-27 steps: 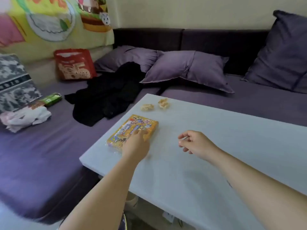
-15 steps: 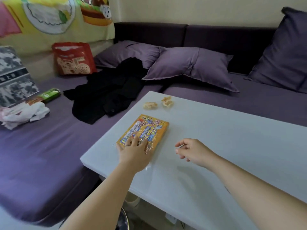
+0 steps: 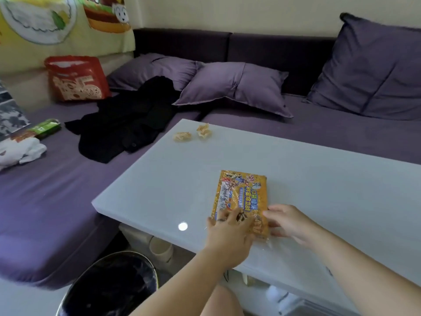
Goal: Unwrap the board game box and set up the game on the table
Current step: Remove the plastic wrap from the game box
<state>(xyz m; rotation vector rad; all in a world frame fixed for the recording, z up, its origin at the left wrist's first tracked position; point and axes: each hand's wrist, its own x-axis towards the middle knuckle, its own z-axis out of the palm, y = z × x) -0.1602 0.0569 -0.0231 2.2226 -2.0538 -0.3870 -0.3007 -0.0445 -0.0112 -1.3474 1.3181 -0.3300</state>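
A flat orange board game box (image 3: 242, 197) in shiny clear wrap lies on the pale grey table (image 3: 159, 185), near its front edge. My left hand (image 3: 227, 231) rests on the box's near left corner with the fingers spread flat on the wrap. My right hand (image 3: 287, 221) touches the box's near right edge, fingertips against the wrap; whether they pinch it is unclear. The near end of the box is hidden under both hands.
Two crumpled yellowish wrappers (image 3: 191, 134) lie at the table's far left corner. A purple sofa (image 3: 57, 190) with pillows, black clothing (image 3: 127, 126) and a red bag (image 3: 76, 78) surrounds the table. A black bin (image 3: 109, 283) stands below the table's near left edge.
My left hand has slid the box from the table's left part toward me and to the right, turning it lengthwise. My right hand has moved in and now touches its near right edge.
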